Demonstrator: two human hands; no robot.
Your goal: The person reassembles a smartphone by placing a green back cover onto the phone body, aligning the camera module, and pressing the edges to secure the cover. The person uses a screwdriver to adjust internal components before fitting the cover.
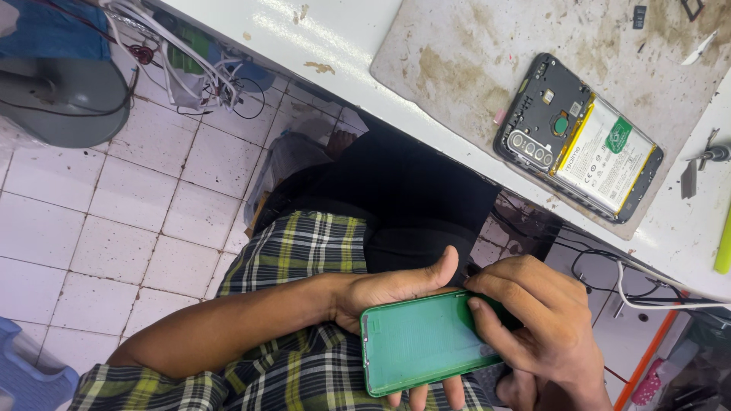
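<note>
Green phone cover (426,340) betw. both hands' fingers (487,323) (tool possibly pinched, unclear).

One cam only, head-mounted, looking steeply down past the person's lap. View is tilted: bench (320,34) edge runs diagonally from top centre to right edge, floor tiles (137,190) fill the left. Close range: hands (487,320) sit low in frame, nr the lens, bottom edge cuts them. No 2nd view, so no overlap.
</note>
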